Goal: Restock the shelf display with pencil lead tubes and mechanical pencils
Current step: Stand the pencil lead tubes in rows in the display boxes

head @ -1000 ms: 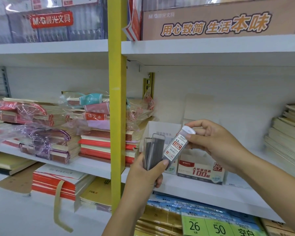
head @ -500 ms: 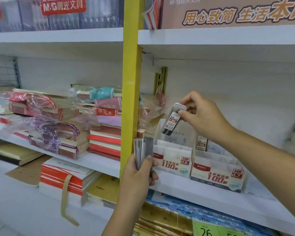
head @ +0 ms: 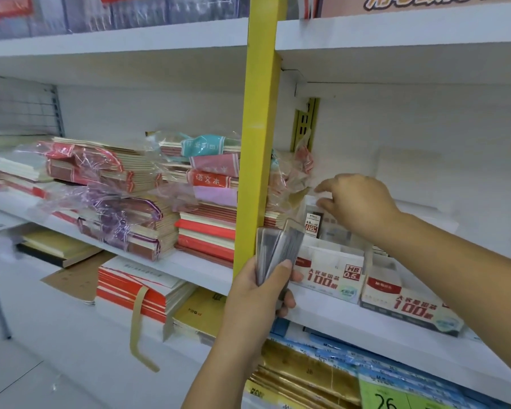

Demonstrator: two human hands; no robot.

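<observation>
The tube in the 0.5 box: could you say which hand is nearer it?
Right. The right hand pinches the tube by its cap; the left hand grips spare tubes lower, to its left.

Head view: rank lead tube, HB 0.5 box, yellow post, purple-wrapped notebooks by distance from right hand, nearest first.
1. Lead tube, at the right hand's fingertips.
2. HB 0.5 box, just below.
3. Yellow post, to the left.
4. Purple-wrapped notebooks, far left.

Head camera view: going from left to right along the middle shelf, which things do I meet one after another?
Plastic-wrapped notebooks → red notebook stack → yellow post → lead box marked HB 0.5 → second lead box.
</observation>
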